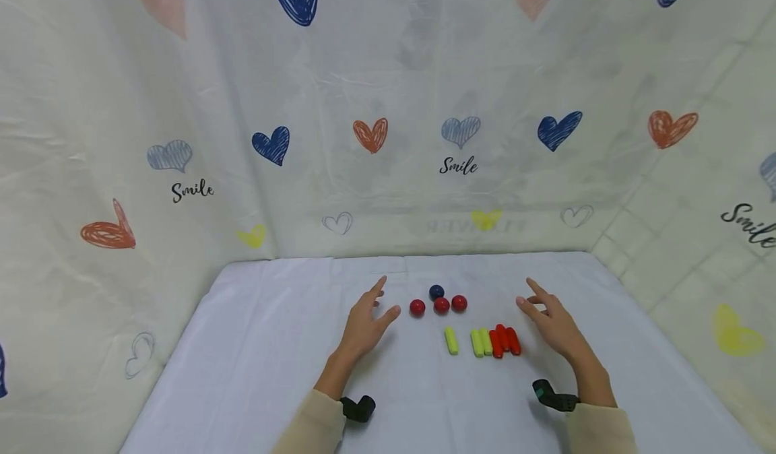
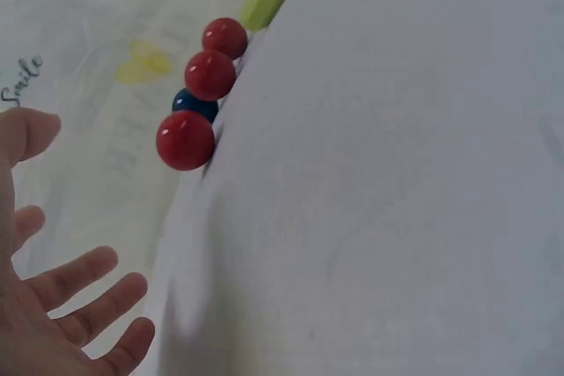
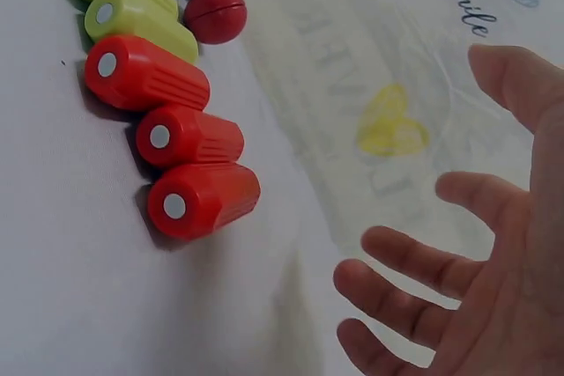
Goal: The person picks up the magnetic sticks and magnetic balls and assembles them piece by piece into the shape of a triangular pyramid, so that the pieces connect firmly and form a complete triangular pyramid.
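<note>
My left hand (image 1: 364, 322) hangs over the table, fingers spread and holding nothing, left of a red ball (image 1: 417, 308). Two more red balls (image 1: 441, 305) and a dark blue ball (image 1: 436, 292) sit close by to its right. On the other side my right hand (image 1: 554, 322) is also empty, its fingers loosely spread, just right of three red sticks (image 1: 512, 341). Two yellow-green sticks (image 1: 477, 343) lie against these, and a third yellow-green stick (image 1: 451, 341) lies apart to the left. In the right wrist view, a red stick (image 3: 207, 200) shows a pale round disc at its end.
A white cloth covers the table (image 1: 267, 360). Behind it and along the sides hangs a pale curtain (image 1: 400, 191) printed with hearts and "Smile". Each wrist wears a black camera mount, the left mount (image 1: 359, 408) and the right mount (image 1: 554, 397).
</note>
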`<state>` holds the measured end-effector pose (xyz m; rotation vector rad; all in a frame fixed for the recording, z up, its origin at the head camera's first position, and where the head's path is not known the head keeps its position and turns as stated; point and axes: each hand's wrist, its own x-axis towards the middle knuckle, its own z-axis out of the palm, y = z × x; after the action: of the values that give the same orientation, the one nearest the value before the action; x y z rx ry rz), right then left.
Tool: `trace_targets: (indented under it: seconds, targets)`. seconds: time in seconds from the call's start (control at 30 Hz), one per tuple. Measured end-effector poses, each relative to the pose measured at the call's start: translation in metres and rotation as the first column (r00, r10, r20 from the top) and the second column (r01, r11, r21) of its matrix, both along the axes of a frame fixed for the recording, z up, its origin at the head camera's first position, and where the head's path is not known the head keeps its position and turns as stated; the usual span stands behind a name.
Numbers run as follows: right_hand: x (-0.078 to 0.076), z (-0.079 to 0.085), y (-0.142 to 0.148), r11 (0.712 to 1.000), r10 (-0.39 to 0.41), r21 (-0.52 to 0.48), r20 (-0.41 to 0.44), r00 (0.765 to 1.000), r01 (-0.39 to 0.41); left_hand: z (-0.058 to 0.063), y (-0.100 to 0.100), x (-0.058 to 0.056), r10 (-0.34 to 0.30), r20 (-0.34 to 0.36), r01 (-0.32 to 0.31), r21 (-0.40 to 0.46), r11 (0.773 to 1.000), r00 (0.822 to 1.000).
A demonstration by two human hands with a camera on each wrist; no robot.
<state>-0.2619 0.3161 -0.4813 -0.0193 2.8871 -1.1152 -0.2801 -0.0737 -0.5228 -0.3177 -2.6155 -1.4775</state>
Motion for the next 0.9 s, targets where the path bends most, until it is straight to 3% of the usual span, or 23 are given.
trace_targets:
  seconds: [0.17, 0.37, 0.7, 0.9]
  targets:
    - [0.002, -0.003, 0.010, 0.996, 0.084, -0.030, 0.082, 0.993, -0.082, -0.009, 0.011, -0.008, -0.031, 0.011, 0.031, 0.027, 0.999, 0.999]
    - [0.004, -0.009, 0.017, 0.977, 0.204, -0.097, 0.147, 0.968, -0.191, -0.013, 0.024, -0.016, -0.035, 0.013, 0.035, 0.010, 0.999, 0.999]
    - [0.004, -0.014, 0.018, 0.951, 0.301, -0.118, 0.146, 0.942, -0.286, -0.011, 0.039, -0.023, -0.015, -0.003, 0.015, -0.125, 0.992, 1.000]
    - [0.002, -0.018, 0.015, 0.948, 0.314, -0.097, 0.148, 0.938, -0.303, -0.011, 0.046, -0.025, 0.006, 0.011, -0.004, -0.194, 0.981, 1.000]
